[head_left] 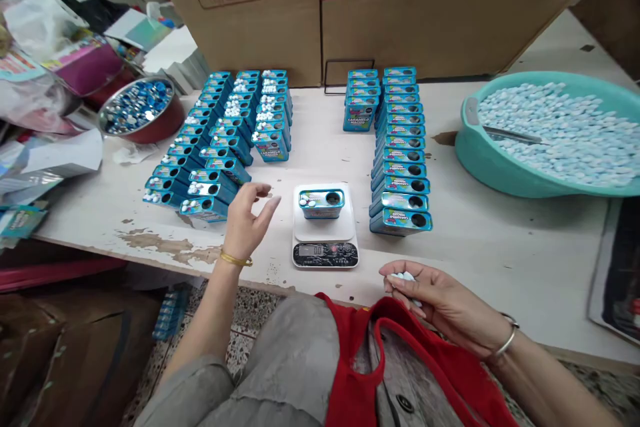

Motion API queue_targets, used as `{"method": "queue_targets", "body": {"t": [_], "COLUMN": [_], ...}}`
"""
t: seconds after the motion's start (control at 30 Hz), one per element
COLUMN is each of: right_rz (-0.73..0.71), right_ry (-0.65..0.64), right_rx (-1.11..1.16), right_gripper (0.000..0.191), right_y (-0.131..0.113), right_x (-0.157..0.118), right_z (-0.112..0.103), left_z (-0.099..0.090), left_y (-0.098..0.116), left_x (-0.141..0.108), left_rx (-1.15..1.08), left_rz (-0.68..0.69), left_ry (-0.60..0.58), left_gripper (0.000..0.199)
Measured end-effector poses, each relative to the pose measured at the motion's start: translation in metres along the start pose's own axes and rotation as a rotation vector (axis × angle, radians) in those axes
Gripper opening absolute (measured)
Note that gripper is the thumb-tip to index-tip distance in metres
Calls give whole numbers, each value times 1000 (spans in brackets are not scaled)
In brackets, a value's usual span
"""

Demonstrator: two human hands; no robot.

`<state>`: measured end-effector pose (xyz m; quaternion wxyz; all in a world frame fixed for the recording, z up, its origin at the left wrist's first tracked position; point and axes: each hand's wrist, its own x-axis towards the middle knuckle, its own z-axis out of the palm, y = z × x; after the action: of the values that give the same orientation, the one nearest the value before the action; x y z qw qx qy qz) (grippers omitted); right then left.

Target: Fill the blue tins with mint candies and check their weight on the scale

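A blue candy tin [321, 208] with a round hole in its top stands on a white digital scale [326, 230], a few pale candies lying on its lid. The scale's display shows what looks like 0.0. To its left, my left hand [249, 219] hovers beside the rows of tins, thumb and fingers apart and holding nothing. Right of the scale, over the table's front edge, my right hand [435, 297] is closed around several pale candies [405, 276]. A row of blue tins [400, 220] with dark open holes runs back from near the scale on the right.
Blue tins [270, 147] topped with candies stand in rows at left. A turquoise basin [465, 140] of candies holds a metal utensil [513, 135] at right. A red bowl [170, 119] holds shiny blue and silver pieces. Cardboard boxes [425, 33] line the back.
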<state>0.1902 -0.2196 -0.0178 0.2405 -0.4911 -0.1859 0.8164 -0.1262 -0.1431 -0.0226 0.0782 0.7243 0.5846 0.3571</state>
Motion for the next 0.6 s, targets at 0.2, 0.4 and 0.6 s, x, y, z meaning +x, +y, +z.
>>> {"method": "queue_targets", "body": {"t": [0.2,0.4,0.6], "right_rz": [-56,-206,-390], "right_ry": [-14,20,35], "right_rx": [-254,-481,-870], "right_gripper": [42,42,29], "right_y": [-27,-67,-106], "right_x": [8,21,37], "right_z": [17,29,52], "left_z": [18,24,23], "left_y": [-48,-50,-35], "left_x": [-68,-77,-55], "left_rx": [-95,-151,-173], "left_rz": [-289,-313,-193], "left_ry": [-56,-25,-3], "left_gripper": [23,22,20]}}
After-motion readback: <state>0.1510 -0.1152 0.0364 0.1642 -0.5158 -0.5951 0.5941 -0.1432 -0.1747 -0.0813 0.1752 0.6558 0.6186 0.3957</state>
